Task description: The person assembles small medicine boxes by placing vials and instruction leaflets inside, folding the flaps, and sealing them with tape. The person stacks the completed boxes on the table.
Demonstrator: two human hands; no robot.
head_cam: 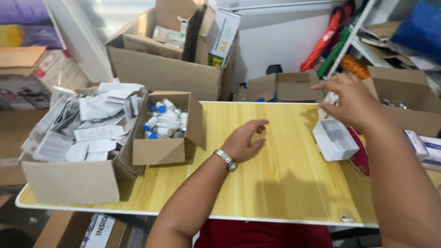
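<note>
My left hand (247, 139), with a metal watch on the wrist, rests on the yellow wooden table (275, 183) with fingers apart and nothing in it. My right hand (351, 101) reaches toward the table's far right edge, its fingers around a small pale item that I cannot make out. Just below it lies an open white box (334, 140) with an inner tray. A small cardboard box (167, 126) left of my left hand holds several white vials with blue caps (163, 121).
A larger cardboard box (78, 138) of folded white leaflets stands at the table's left end. Big cartons (165, 59) are stacked behind it, more open cartons (404, 98) at the right. Small purple-and-white packs (425, 147) lie at the right edge.
</note>
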